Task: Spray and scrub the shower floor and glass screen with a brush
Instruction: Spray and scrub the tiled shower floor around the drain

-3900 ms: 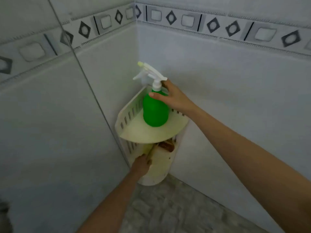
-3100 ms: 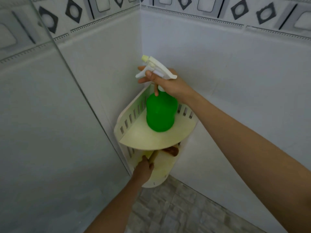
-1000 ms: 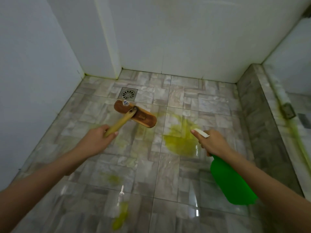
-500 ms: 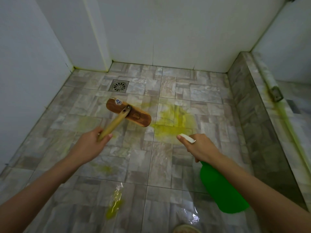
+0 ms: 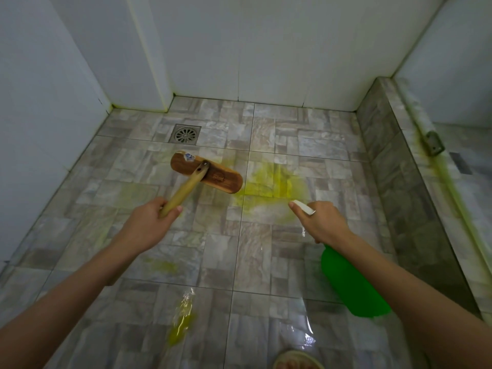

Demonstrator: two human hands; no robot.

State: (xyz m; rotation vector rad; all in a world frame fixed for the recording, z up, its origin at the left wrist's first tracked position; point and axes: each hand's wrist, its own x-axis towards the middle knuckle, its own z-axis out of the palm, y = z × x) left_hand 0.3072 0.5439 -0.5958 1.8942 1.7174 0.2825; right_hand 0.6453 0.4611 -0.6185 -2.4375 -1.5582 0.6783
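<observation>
My left hand [image 5: 149,225] grips the pale wooden handle of a scrub brush [image 5: 207,175], whose brown oval head rests on the grey tiled shower floor [image 5: 266,251] near the middle. My right hand [image 5: 323,222] holds a green spray bottle [image 5: 351,286] by its white trigger head, nozzle aimed forward and down. A yellow-green stain [image 5: 269,187] spreads on the tiles just right of the brush head and ahead of the nozzle. Smaller yellow smears [image 5: 181,328] lie closer to me.
A round metal drain [image 5: 185,133] sits at the back left. White tiled walls [image 5: 266,49] close the back and left. A raised stone kerb [image 5: 415,203] with greenish grime and a metal bracket [image 5: 434,143] runs along the right. A foot [image 5: 295,362] shows at the bottom edge.
Earlier both hands took the bottle and brush from a corner shelf. In the last second the brush has slid toward me and to the right, away from the drain, closer to the yellow stain.
</observation>
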